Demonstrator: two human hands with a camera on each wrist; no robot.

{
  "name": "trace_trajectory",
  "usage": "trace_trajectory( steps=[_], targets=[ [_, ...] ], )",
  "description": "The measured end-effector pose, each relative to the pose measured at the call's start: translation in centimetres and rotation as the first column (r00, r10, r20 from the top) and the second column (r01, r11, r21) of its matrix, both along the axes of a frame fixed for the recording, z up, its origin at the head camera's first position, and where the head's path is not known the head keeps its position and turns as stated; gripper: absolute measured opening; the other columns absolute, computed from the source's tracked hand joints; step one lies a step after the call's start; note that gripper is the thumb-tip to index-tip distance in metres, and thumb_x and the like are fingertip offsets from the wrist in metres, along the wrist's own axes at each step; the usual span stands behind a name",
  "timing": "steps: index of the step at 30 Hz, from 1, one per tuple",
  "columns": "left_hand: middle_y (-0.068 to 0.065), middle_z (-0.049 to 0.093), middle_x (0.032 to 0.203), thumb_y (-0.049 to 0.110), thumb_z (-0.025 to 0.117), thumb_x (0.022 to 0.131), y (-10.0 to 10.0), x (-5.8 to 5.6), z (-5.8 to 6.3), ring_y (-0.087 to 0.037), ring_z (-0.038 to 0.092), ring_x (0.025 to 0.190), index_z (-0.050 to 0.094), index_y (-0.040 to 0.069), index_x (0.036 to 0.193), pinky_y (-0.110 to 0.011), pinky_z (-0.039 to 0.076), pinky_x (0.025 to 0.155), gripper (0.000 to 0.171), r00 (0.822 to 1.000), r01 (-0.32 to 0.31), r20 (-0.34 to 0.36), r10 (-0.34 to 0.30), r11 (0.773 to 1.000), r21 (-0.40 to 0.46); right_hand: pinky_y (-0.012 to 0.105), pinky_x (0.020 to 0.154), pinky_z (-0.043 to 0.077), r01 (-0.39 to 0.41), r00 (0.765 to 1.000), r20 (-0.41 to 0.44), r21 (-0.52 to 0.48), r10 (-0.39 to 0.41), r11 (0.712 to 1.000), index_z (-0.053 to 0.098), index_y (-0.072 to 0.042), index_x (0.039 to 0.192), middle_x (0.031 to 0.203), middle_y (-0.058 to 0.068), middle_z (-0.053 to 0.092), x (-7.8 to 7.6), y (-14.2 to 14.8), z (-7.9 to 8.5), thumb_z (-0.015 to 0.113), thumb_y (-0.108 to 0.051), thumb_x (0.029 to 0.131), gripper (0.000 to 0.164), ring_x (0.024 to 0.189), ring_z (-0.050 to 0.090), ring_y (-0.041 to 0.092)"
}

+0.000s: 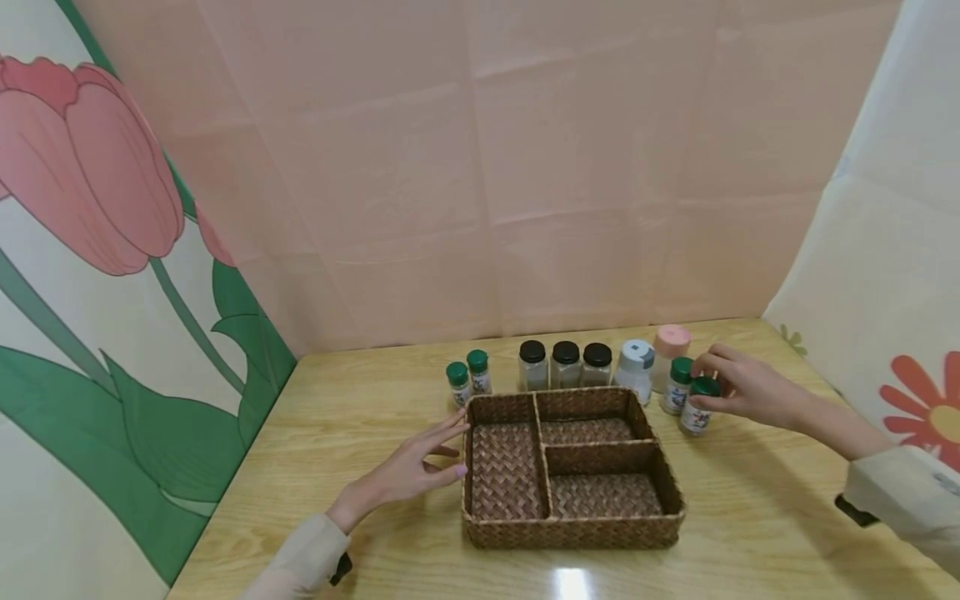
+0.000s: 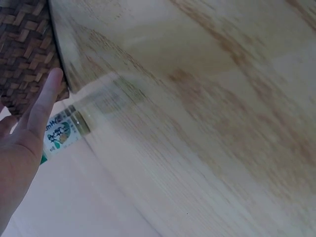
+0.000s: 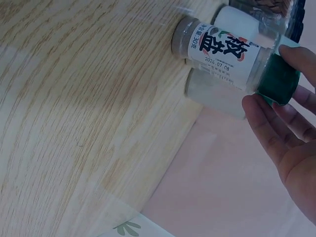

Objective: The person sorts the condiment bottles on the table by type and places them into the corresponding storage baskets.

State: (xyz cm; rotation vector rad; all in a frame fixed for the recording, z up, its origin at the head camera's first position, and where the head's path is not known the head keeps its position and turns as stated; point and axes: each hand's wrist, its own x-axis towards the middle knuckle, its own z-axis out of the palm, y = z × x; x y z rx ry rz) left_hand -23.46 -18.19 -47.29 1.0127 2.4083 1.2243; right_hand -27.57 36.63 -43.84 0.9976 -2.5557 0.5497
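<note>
Right hand (image 1: 738,387) has the green cap (image 1: 705,386) of a seasoning jar (image 1: 696,418) pinched between thumb and fingers; that jar is off the right side of the woven tray (image 1: 573,533), near its back right corner, with big black characters on its white label (image 3: 224,47); it looks pretty much upright, though I can't tell if its base is touching the surface (image 1: 360,400). Left hand (image 1: 416,467) isn't gripping anything; its fingers are fairly straight and loose, with the tips up against the tray's left wall.

The tray itself has one long compartment down its left side and two on its right, one behind the other; a second green-capped jar (image 1: 675,398) is right by the held one, also right of the tray; then a pink-lidded jar (image 1: 672,340) sits beyond the tray's back right corner, with a white container with a grey-blue top (image 1: 635,371) nearer that same corner; three black-lidded jars (image 1: 566,367) are lined up behind the tray's back wall; two more green-capped jars (image 1: 468,375) stand side by side behind its back left corner. Farther out there's a pink sheet (image 1: 487,167) behind the tray; a tulip print (image 1: 97,167) hangs off to its left; a red flower print (image 1: 930,408) is way over to its right.
</note>
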Motion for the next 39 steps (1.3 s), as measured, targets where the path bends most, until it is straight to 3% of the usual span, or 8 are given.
trace_trajectory(
  steps=[5,18,26,33,39],
  targets=[
    [0.007,0.009,0.165,0.033,0.062,0.1,0.0,0.0,-0.2,-0.026,0.059,0.12,0.029,0.012,0.157,-0.025,0.055,0.086,0.069,1.0,0.002,0.016,-0.002,1.0,0.013,0.022,0.052,0.051,-0.004,1.0,0.005,-0.006,0.004,1.0,0.064,-0.01,0.1,0.091,-0.003,0.052,0.0,0.0,0.0,0.088,-0.012,0.075,0.035,0.068,0.053,0.0],
    [0.007,0.008,0.165,0.032,0.062,0.1,0.1,0.0,-0.5,-0.023,0.057,0.122,0.027,0.009,0.157,-0.026,0.054,0.087,0.071,0.999,0.001,0.035,-0.003,0.999,0.047,0.023,0.054,0.054,-0.017,1.0,0.001,0.004,0.017,1.0,0.066,-0.01,0.1,0.092,-0.004,0.054,0.0,0.1,0.2,0.088,-0.012,0.075,0.034,0.073,0.058,0.008],
    [0.006,0.008,0.165,0.032,0.062,0.1,0.2,0.2,-0.4,-0.024,0.057,0.123,0.026,0.008,0.157,-0.026,0.055,0.087,0.072,0.999,0.0,0.038,-0.001,0.999,0.049,0.023,0.054,0.055,-0.005,1.0,-0.011,0.003,0.005,1.0,0.068,-0.007,0.102,0.093,-0.002,0.057,0.0,0.1,1.3,0.088,-0.011,0.073,0.035,0.072,0.059,0.009],
    [-0.003,0.009,0.165,0.027,0.061,0.101,0.3,0.3,-0.4,-0.032,0.057,0.122,0.025,0.002,0.156,-0.028,0.056,0.085,0.07,1.0,0.018,0.014,-0.02,0.996,0.085,0.022,0.056,0.055,-0.008,1.0,-0.001,0.018,0.008,1.0,0.071,-0.007,0.106,0.096,-0.001,0.057,0.1,0.3,2.4,0.086,-0.012,0.077,0.033,0.072,0.059,0.006],
    [0.001,0.008,0.165,0.028,0.062,0.1,0.3,0.3,-0.5,-0.032,0.054,0.126,0.025,0.004,0.157,-0.027,0.055,0.087,0.071,0.999,0.004,0.038,-0.007,0.997,0.079,0.028,0.06,0.058,0.017,1.0,-0.022,0.042,-0.016,0.999,0.072,-0.007,0.104,0.098,0.0,0.058,0.2,0.5,3.2,0.086,-0.015,0.077,0.032,0.075,0.061,0.007]
  ],
)
